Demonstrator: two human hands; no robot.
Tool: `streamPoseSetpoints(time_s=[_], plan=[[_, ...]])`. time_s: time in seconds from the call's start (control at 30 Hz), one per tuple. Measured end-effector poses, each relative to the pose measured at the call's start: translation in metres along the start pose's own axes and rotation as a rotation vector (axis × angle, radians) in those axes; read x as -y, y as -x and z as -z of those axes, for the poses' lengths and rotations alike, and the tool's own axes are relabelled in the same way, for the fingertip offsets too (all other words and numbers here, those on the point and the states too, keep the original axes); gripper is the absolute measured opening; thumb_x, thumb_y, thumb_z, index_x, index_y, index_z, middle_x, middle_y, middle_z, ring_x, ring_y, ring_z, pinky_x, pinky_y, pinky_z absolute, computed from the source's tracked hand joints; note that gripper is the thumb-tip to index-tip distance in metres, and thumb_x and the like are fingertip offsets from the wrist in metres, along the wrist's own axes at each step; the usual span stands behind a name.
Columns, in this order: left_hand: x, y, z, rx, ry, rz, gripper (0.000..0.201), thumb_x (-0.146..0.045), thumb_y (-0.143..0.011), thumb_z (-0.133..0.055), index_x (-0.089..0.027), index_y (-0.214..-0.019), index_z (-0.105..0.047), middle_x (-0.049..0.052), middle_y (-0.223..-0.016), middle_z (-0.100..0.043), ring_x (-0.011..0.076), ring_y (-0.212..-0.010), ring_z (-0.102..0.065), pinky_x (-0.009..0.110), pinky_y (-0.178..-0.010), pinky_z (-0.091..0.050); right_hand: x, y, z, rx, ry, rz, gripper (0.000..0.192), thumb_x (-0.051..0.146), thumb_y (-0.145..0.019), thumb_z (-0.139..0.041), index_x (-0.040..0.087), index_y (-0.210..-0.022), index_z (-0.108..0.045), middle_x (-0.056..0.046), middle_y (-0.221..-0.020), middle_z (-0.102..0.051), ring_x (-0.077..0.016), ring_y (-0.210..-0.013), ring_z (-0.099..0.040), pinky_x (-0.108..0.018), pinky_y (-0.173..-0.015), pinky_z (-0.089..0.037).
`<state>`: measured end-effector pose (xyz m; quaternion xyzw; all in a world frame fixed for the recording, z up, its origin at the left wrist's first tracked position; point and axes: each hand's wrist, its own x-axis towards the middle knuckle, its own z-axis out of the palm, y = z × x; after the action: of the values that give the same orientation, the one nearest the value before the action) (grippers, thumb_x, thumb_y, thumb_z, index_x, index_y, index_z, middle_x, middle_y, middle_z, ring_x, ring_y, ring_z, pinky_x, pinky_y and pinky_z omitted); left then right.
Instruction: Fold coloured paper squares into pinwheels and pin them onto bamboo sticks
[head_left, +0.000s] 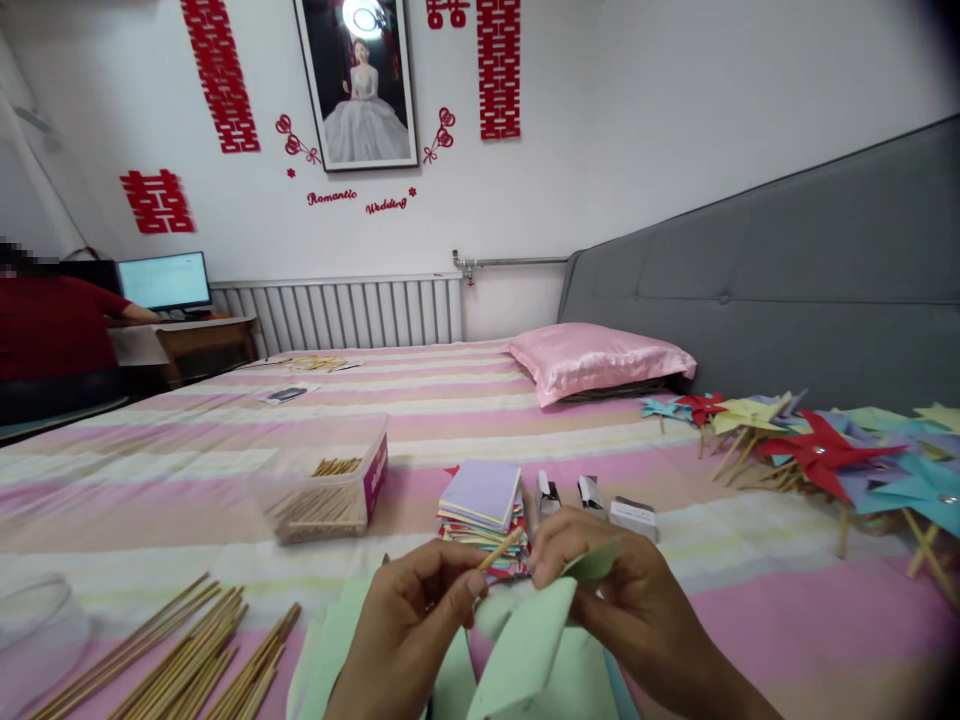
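Probably light and easily creased, the pale-green paper pinwheel (525, 650) at lower centre is best held where its folds gather, right hand (637, 592) fingertips pinching it, left hand (412, 620) fingers clamped on a stiff-looking wooden stick (501, 549).

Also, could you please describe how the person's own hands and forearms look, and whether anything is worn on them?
The left hand and right hand are both ungloved. No sleeve shows on either wrist or on the visible part of the right forearm. I see no ring, watch or bracelet, though some fingers are partly hidden.
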<state>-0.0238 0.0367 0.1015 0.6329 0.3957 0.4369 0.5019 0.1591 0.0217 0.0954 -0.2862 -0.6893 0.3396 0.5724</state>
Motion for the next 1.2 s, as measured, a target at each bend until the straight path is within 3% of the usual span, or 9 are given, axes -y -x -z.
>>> streamPoseSetpoints(time_s=[0.3,0.67,0.9,1.2], plan=[[0.005,0.000,0.006,0.037,-0.030,-0.030,0.015,-0.028,-0.071,-0.063,-0.016,-0.078,-0.069,0.003,-0.071,-0.064,0.0130,-0.066,-0.053,0.022,-0.058,-0.038,-0.006,0.002,0.000,-0.019,0.195,0.103,0.011,0.018,-0.073,-0.064,0.027,-0.078,-0.067,-0.002,-0.092,-0.056,-0.0157,-0.085,-0.056,-0.025,-0.074,-0.044],[-0.007,0.004,0.003,0.101,-0.035,-0.027,0.016,-0.026,-0.074,-0.060,-0.018,-0.081,-0.072,0.006,-0.076,-0.065,0.0156,-0.070,-0.057,0.024,-0.063,-0.041,-0.008,0.002,-0.001,-0.062,0.225,0.174,0.010,0.017,-0.070,-0.066,0.026,-0.076,-0.067,-0.002,-0.084,-0.061,-0.0159,-0.077,-0.059,-0.024,-0.068,-0.046],[0.002,0.003,0.003,0.099,-0.027,-0.063,0.014,-0.025,-0.074,-0.060,-0.019,-0.079,-0.071,0.005,-0.077,-0.066,0.0170,-0.072,-0.058,0.025,-0.066,-0.042,-0.008,0.001,-0.002,-0.080,0.247,0.180,0.008,0.017,-0.070,-0.066,0.024,-0.074,-0.066,-0.004,-0.081,-0.062,-0.0174,-0.076,-0.059,-0.025,-0.066,-0.047],[0.003,0.002,0.001,0.073,-0.018,-0.090,0.012,-0.019,-0.069,-0.064,-0.021,-0.078,-0.072,0.003,-0.076,-0.067,0.0161,-0.072,-0.059,0.024,-0.066,-0.044,-0.008,0.002,-0.002,-0.066,0.217,0.199,0.019,0.007,-0.066,-0.067,0.024,-0.074,-0.063,-0.002,-0.080,-0.061,-0.0164,-0.076,-0.060,-0.025,-0.067,-0.047]])
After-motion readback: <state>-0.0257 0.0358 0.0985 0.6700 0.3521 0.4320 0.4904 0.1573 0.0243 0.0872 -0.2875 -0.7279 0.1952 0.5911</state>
